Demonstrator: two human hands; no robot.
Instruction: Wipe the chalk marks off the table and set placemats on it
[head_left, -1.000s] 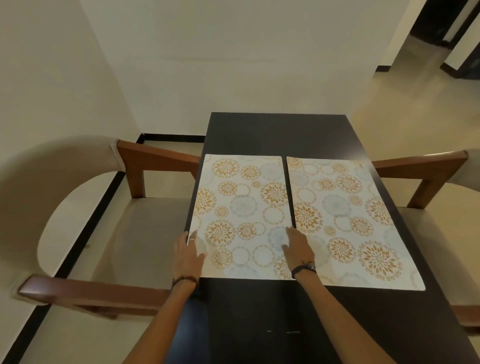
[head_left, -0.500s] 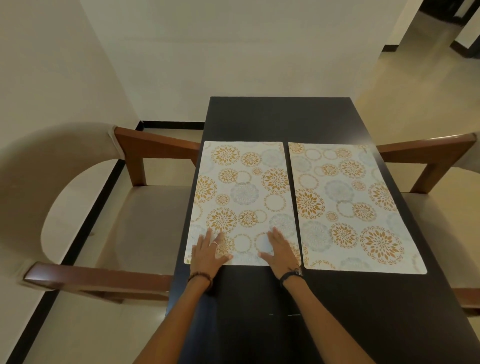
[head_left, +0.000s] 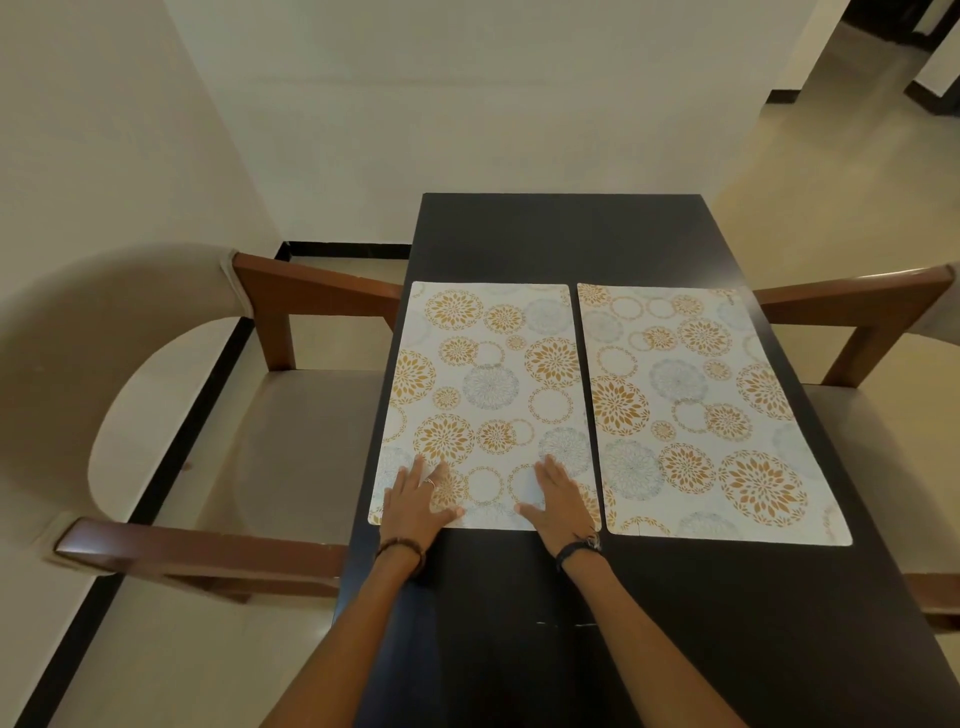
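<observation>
Two white placemats with gold and grey circle patterns lie side by side on the dark table (head_left: 561, 234). The left placemat (head_left: 488, 384) has both my hands flat on its near edge. My left hand (head_left: 418, 501) presses near its near left corner with fingers straight. My right hand (head_left: 558, 499) presses near its near right corner, also flat. The right placemat (head_left: 696, 405) lies untouched, a narrow gap apart from the left one. Two faint pale specks (head_left: 563, 623) show on the dark table between my forearms.
A wooden armchair with beige upholstery (head_left: 218, 426) stands against the table's left side. Another armchair (head_left: 872, 338) stands at the right side. A cream wall lies beyond the table's far end, and open floor at the upper right.
The left placemat has slid left, opening a narrow gap from the right one. My hands moved from its sides to lie flat on its near edge.
</observation>
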